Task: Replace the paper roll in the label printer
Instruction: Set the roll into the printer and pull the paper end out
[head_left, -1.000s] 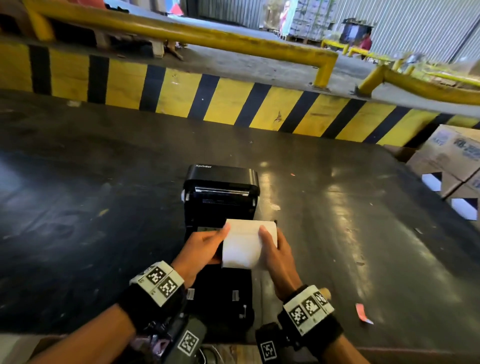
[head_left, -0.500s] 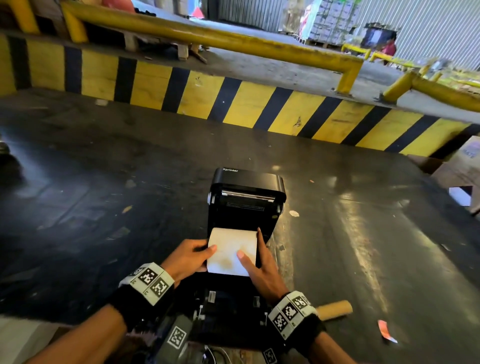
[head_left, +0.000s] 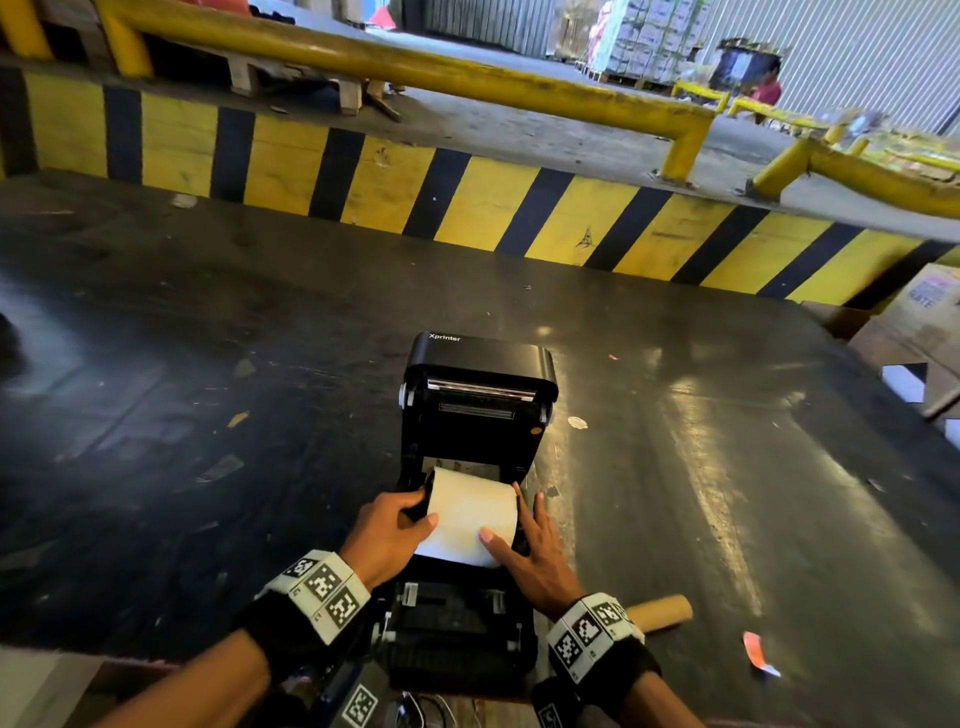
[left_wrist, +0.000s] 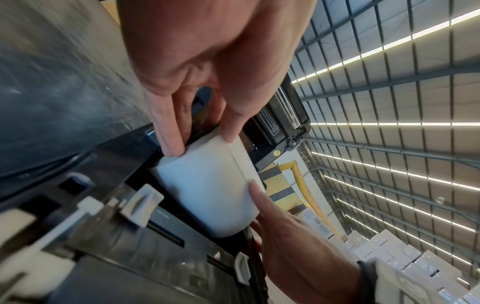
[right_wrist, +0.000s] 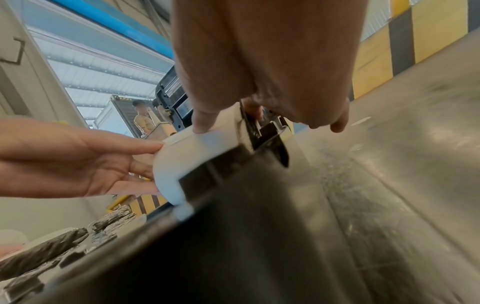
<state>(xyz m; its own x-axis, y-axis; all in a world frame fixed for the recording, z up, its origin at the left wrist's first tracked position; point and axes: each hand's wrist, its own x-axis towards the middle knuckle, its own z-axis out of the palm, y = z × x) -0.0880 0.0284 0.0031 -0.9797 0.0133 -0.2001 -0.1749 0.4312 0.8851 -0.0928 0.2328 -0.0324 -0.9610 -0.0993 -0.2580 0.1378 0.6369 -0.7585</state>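
Note:
The black label printer stands open on the dark platform, its lid tilted up and back. A white paper roll lies crosswise in the printer's bay. My left hand grips the roll's left end, thumb on the paper and fingers curled over the end face. My right hand rests its thumb on the roll's right part, with its fingers straight along the printer's outer right wall. In the left wrist view the roll sits low between the bay walls, under my left hand.
An empty brown cardboard core lies on the platform just right of the printer, with a red paper scrap beyond it. A yellow-and-black striped kerb runs along the far edge. Cardboard boxes stand at the right.
Both hands have brought the roll down from above the printer into its bay. My right fingers have slid from the roll to the printer's outer side.

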